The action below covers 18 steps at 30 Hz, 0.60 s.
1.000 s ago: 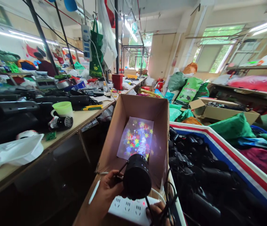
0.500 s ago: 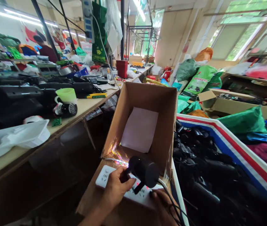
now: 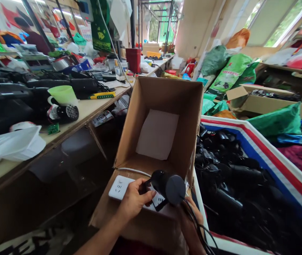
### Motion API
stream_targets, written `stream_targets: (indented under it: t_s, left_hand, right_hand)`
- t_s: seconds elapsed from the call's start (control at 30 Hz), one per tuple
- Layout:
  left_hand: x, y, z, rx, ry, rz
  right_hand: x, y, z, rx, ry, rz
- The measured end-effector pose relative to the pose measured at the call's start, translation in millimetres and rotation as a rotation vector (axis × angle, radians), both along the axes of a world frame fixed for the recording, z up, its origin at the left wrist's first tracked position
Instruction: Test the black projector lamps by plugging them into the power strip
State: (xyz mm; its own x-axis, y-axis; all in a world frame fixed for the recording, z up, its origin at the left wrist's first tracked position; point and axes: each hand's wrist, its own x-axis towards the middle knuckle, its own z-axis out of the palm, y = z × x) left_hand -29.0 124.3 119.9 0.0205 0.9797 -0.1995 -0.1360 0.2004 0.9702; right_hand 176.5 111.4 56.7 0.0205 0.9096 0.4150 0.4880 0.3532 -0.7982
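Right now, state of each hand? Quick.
Left hand: closed, holding the black cylindrical lamp.
Right hand: against the black cable; its grip cannot be told.

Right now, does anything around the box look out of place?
Yes: a bare green circuit board lies loose on the bench left of the cardboard box, near a black lamp. It looks odd because it sits unmounted, outside any container.

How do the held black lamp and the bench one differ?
The held lamp sits in the left hand above a cardboard box; the bench lamp lies on its side on the bench. The held lamp shows a plain grey end, the bench lamp a honeycomb lens face. A cord trails from the held lamp, not visibly from the bench lamp. Both are black cylinders.
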Motion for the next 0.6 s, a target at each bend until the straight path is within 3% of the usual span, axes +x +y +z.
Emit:
stream_targets:
  t_s: [0.13,0.27,0.43,0.6]
  left_hand:
    - [0.9,3.6,0.2,-0.037,-0.049,0.026]
    - [6.9,1.8,8.4,-0.071,-0.069,0.002]
    - [14.7,-1.8,17.6,-0.128,-0.060,-0.056]
    - [21.1,-5.2,24.1,-0.141,0.024,-0.177]
  right_hand:
    - [-5.7,-0.7,28.4,0.040,0.024,-0.022]
    - [3.5,10.1,56.9,-0.073,0.209,-0.115]
    - [12.7,4.8,76.7,-0.366,0.372,0.003]
    - [14.4,-7.2,89.8,-0.487,0.505,0.106]
